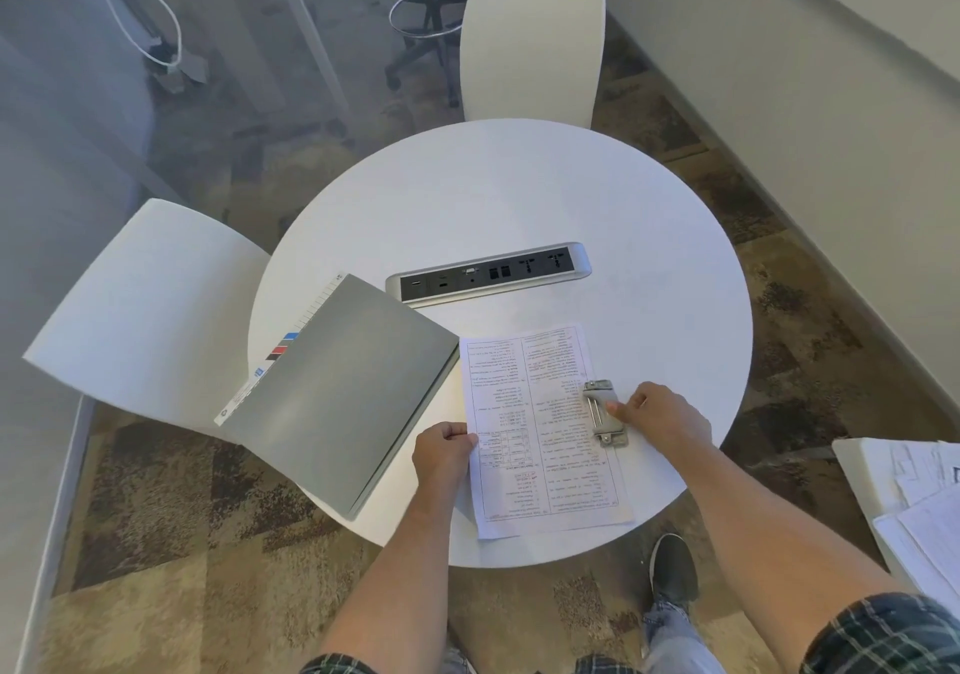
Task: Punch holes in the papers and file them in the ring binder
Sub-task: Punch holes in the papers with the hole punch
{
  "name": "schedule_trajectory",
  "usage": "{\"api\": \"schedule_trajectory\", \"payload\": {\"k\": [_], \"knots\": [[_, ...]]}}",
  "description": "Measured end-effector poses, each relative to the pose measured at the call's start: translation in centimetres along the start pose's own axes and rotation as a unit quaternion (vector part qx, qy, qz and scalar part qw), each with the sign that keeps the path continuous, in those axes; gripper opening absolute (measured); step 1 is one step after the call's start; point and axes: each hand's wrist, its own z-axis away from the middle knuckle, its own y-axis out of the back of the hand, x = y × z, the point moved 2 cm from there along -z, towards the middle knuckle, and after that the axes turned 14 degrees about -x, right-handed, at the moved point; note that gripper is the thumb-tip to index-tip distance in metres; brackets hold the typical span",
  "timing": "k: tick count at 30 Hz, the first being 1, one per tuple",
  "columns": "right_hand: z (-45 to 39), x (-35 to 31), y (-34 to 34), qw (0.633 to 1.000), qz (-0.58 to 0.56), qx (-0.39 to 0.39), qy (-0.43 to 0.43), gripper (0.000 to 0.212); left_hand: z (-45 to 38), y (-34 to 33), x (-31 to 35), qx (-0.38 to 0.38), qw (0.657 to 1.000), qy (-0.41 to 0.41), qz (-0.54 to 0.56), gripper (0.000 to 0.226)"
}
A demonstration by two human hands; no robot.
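A printed paper sheet [540, 429] lies on the round white table [519, 195], near its front edge. A small metal hole punch [602, 412] sits on the sheet's right edge. My right hand [660, 413] grips the punch from the right side. My left hand [444, 452] pinches the sheet's left edge. A closed grey ring binder [343, 393] lies to the left of the paper, hanging partly over the table's rim.
A silver power and socket strip [488, 272] is set into the table's middle. White chairs stand at the left [150, 310] and at the far side [532, 50]. A stack of loose papers [919, 497] rests at the right edge of view.
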Motion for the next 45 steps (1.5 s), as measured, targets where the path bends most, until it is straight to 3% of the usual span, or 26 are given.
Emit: {"api": "schedule_trajectory", "payload": {"k": [4,19,27,29,31,34,36,38,41,45], "knots": [[1.6,0.3,-1.7,0.993,-0.084,0.044,0.076,0.028,0.2,0.0,0.1,0.006,1.000,-0.008,-0.007,0.004],[0.3,2.8,3.2,0.989,-0.013,0.135,-0.057,0.036,0.7,-0.9,0.3,0.033,0.999,-0.018,-0.011,0.005],[-1.2,3.9,4.6,0.984,-0.057,0.146,-0.089,0.033,0.4,-3.8,1.6,0.012,1.000,-0.011,0.018,0.008],[-0.9,3.9,4.4,0.981,-0.078,0.160,-0.082,0.033,0.3,-4.7,2.3,0.009,1.000,-0.014,0.023,0.009],[0.2,3.2,4.1,0.968,-0.090,0.230,-0.051,0.037,0.2,-5.5,3.1,0.006,0.999,-0.021,0.027,0.009],[2.1,0.8,2.7,0.947,-0.030,0.305,0.097,0.034,0.0,-6.1,4.4,0.010,0.999,-0.036,0.015,0.008],[2.9,-1.1,0.6,0.948,0.030,0.246,0.200,0.031,-0.4,-6.2,4.9,0.011,0.999,-0.052,-0.004,0.009],[3.0,-2.3,-1.8,0.948,0.120,0.159,0.249,0.039,-0.6,-6.1,5.3,0.007,0.997,-0.070,-0.027,0.010],[2.7,-2.9,-4.5,0.946,0.198,0.064,0.249,0.047,-0.5,-5.2,5.5,0.009,0.993,-0.094,-0.072,0.009],[2.2,-3.0,-5.4,0.936,0.258,0.048,0.236,0.044,-0.6,-1.6,4.2,0.055,0.957,-0.140,-0.248,0.010]]}}
